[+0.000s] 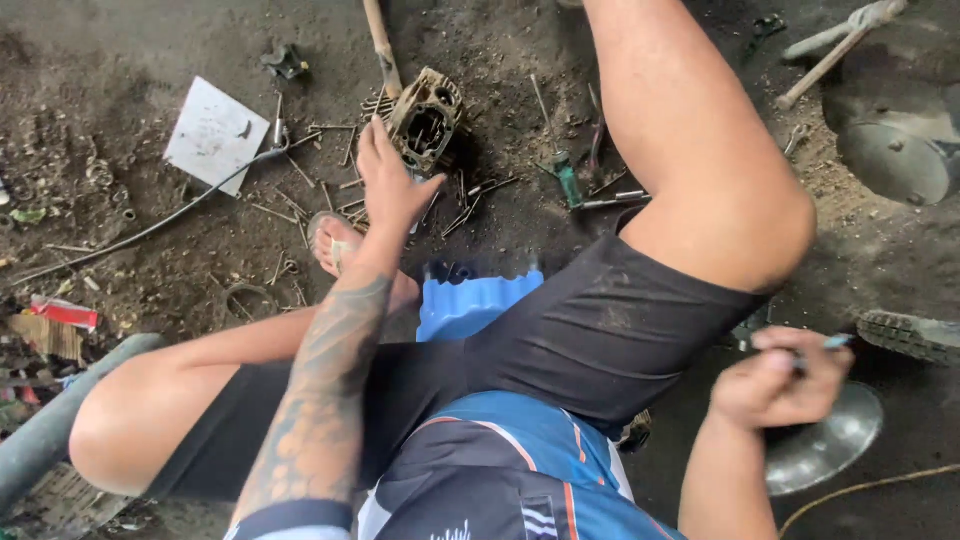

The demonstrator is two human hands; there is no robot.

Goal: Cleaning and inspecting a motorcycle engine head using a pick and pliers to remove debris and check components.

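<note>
Dirt floor, oily, strewn w/ bolts and tools. L hand fingers spread, holds nothing, just beside engine part (metal, grimy). R hand curled on thin tool, near metal dish.

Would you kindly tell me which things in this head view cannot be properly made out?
- Thin tool in the right hand: blurred, mostly wrapped by the fingers; its kind is unclear.
- Left hand: whether it touches the metal engine part cannot be told.
- Blue stool: mostly hidden under the legs.
- Tyre: cut off by the right edge.
- Scattered bolts: too small to tell apart.
</note>
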